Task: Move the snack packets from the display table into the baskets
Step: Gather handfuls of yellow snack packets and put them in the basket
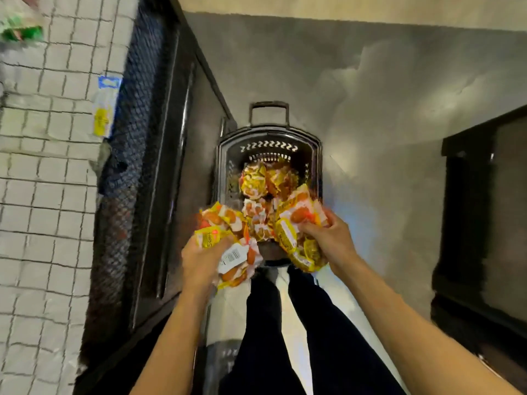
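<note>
A black plastic basket [269, 139] stands on the grey floor straight ahead, with several yellow and orange snack packets [266, 181] inside it. My left hand [201, 262] grips a bunch of the same yellow packets [221, 228] just above the basket's near edge. My right hand [332, 235] grips another bunch of packets [296, 226] over the basket's near right corner. Between the two bunches more packets [256, 218] hang or fall toward the basket.
The display table [57, 166] with a white grid top runs along the left, with a blue and yellow packet [104, 109] at its edge and a green packet [21, 29] far back. Its dark mesh side [137, 138] faces the aisle. A dark unit [484, 223] stands at the right. My legs [285, 337] are below.
</note>
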